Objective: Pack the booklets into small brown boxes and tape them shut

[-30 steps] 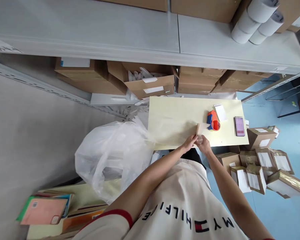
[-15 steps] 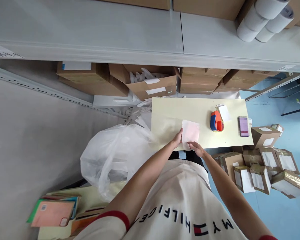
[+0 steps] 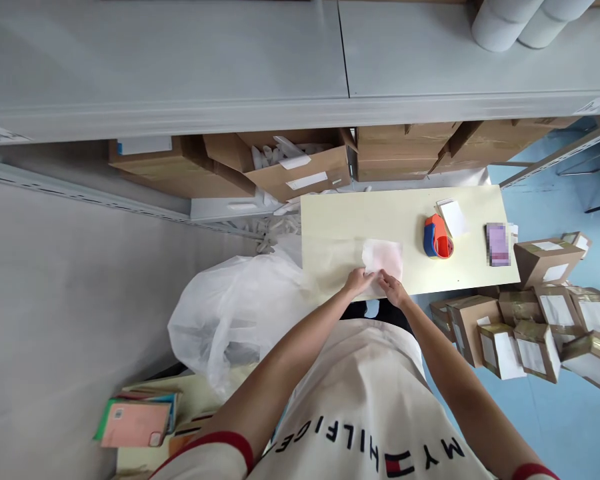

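A pale pink and white sheet lies flat on the cream table, near its front edge. My left hand pinches the sheet's near left corner. My right hand grips the near edge just beside it, fingers closed on the paper. Both hands are close together at the table's front edge.
An orange and blue tape dispenser stands right of the sheet, with a white label pad and a purple card beyond. A big clear plastic bag sits left. Several taped cartons lie on the blue floor at right. Open cardboard boxes fill the shelf behind.
The sheet, held upright and edge-on a second ago, has been laid flat on the table. Both hands have come together at its near edge.
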Available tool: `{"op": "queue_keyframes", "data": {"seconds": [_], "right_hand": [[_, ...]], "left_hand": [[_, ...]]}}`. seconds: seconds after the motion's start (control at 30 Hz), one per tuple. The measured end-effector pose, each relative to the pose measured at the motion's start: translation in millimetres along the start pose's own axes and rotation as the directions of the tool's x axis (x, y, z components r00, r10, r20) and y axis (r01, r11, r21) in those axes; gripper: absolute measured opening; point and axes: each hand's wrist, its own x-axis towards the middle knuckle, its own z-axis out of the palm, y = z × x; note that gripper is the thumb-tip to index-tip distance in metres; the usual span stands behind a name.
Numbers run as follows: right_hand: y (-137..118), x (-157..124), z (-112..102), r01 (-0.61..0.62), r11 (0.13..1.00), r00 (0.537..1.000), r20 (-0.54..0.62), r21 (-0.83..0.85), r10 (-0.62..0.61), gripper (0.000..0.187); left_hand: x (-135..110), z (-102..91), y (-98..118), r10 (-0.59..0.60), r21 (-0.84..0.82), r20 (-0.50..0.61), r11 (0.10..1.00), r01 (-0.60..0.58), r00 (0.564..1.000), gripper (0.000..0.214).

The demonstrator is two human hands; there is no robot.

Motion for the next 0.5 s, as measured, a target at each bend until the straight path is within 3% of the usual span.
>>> {"op": "queue_keyframes", "data": {"seconds": [0.03, 0.1, 0.17, 0.2, 0.27, 0.37, 0.43, 0.5], "right_hand": [[0, 1, 2, 0.010, 1.000, 1.000, 0.007, -0.026, -0.009, 0.048], [-1, 1, 5, 0.043, 0.996, 0.999, 0.027, -0.075, -0.042, 0.051], [-2, 0, 5, 0.085, 0.990, 0.996, 0.041, -0.111, -0.081, 0.051], [-2, -1, 4, 0.094, 0.988, 0.995, 0.040, -0.124, -0.090, 0.050], [-2, -3, -2, 0.090, 0.986, 0.996, 0.034, -0.144, -0.086, 0.045], [4, -6, -18, 0.017, 0.988, 0.994, -0.106, -0.152, -0.033, 0.041], [8, -3, -26, -0.068, 0.994, 0.967, -0.251, -0.089, 0.044, 0.049], [10, 2, -30, -0.147, 0.988, 0.941, -0.302, 0.053, 0.156, 0.062]], "left_hand": [[-4, 0.8, 3, 0.037, 0.049, -0.058, 0.998, -0.034, 0.998, 0.029], [-10, 4.5, 8, 0.220, 0.194, -0.136, 0.962, -0.192, 0.966, 0.042], [-13, 11.6, 12, 0.442, 0.357, -0.038, 0.844, -0.401, 0.896, 0.049], [-12, 16.2, 12, 0.493, 0.405, 0.049, 0.786, -0.468, 0.869, 0.050], [-7, 26.1, 9, 0.446, 0.447, 0.143, 0.768, -0.459, 0.884, 0.049], [4, 36.8, -3, 0.280, 0.431, 0.098, 0.853, -0.294, 0.955, 0.054], [8, 39.1, -14, 0.234, 0.367, 0.101, 0.895, -0.255, 0.967, 0.063], [9, 38.4, -22, 0.229, 0.305, 0.094, 0.920, -0.247, 0.969, 0.068]]}}
